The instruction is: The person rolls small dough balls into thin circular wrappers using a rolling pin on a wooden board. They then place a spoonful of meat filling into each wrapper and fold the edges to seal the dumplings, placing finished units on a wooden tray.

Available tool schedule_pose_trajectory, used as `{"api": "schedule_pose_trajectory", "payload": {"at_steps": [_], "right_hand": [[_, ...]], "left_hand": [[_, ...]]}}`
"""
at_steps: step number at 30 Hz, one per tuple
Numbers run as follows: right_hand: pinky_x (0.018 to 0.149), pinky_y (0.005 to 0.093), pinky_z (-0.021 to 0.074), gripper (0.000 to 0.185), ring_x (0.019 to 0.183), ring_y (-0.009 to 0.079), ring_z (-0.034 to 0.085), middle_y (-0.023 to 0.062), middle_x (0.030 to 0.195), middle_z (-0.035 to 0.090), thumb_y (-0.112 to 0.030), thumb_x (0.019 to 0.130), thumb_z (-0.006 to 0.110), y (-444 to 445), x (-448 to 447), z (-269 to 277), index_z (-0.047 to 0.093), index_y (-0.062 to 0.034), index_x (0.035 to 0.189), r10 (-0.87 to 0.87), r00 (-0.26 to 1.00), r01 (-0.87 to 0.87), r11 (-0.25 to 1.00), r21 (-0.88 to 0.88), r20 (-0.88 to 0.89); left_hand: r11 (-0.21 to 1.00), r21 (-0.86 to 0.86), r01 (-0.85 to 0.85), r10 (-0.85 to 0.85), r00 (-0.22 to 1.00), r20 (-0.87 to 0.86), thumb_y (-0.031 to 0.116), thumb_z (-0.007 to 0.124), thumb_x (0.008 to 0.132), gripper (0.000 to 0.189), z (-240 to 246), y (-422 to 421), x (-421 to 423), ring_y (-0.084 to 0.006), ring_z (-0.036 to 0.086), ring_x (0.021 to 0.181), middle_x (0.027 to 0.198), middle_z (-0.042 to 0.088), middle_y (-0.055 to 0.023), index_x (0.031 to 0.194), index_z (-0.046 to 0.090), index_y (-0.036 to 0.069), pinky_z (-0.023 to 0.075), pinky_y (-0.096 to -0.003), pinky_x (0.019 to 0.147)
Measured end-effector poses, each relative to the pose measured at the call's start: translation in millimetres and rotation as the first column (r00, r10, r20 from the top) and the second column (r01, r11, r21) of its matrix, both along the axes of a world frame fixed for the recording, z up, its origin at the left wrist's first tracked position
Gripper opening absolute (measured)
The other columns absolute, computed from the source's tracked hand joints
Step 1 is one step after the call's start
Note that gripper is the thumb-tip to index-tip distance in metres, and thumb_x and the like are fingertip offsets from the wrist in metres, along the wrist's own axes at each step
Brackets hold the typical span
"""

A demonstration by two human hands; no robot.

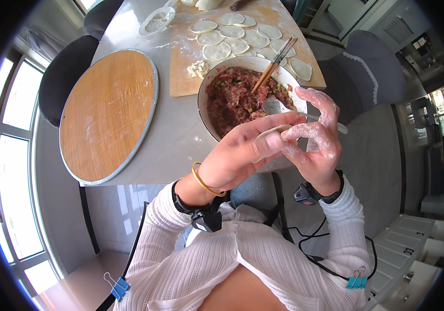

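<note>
Between the fingers of my left hand [233, 149] is a folded dumpling wrapper [280, 129], its filling hidden from me. The floury thumb and forefinger of my right hand [319, 140] pinch the wrapper's right end. Both hands are raised over the near rim of a white enamel bowl [203, 110] with a dark edge. Raw minced meat with green bits [233, 93] fills the bowl. A pair of wooden chopsticks [270, 70] stands tilted in the meat, and a metal spoon [272, 105] lies at its right side, its handle partly behind my right hand.
Several round dough wrappers [231, 32] lie on a floured wooden board [183, 83] behind the bowl. A dough lump [197, 69] sits near the board's left edge. To the left is a round wooden lid or tray [109, 116], with a flour container [157, 21] farther back. Chairs [68, 77] flank the table.
</note>
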State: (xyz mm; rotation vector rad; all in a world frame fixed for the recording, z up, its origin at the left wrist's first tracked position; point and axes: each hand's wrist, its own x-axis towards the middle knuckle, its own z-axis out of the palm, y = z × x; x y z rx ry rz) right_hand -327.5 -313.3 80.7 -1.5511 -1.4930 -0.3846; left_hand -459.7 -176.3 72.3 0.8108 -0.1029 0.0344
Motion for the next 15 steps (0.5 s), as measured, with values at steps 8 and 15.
{"api": "schedule_pose_trajectory", "payload": {"at_steps": [8, 15], "right_hand": [[0.105, 0.0455, 0.0429, 0.025, 0.126, 0.0358, 0.047, 0.0171, 0.136, 0.056, -0.014, 0.074, 0.085, -0.6, -4.1, 0.7, 0.073, -0.0091, 0.096, 0.027, 0.997, -0.027, 1.0, -0.009, -0.07], [0.109, 0.0451, 0.0392, 0.024, 0.131, 0.0343, 0.044, 0.0148, 0.142, 0.055, -0.02, 0.076, 0.084, -0.2, 0.4, 6.8, 0.079, -0.0139, 0.099, 0.144, 0.99, -0.144, 0.984, -0.105, -0.006]], "left_hand": [[0.892, 0.412, -0.186, 0.098, 0.969, 0.225, -0.009, 0.061, 0.09, 0.077, -3.3, 0.2, -1.0, -0.0195, 0.045, 0.137, 0.148, 0.046, -0.0126, 0.157, 0.025, 0.001, 0.0337, -0.0342, 0.115], [0.85, 0.48, -0.217, 0.095, 0.959, 0.266, -0.011, 0.059, 0.086, 0.094, -4.9, 1.2, -1.2, -0.0242, 0.041, 0.142, 0.15, 0.044, -0.0166, 0.16, 0.004, 0.002, 0.0323, -0.0378, 0.117]]}}
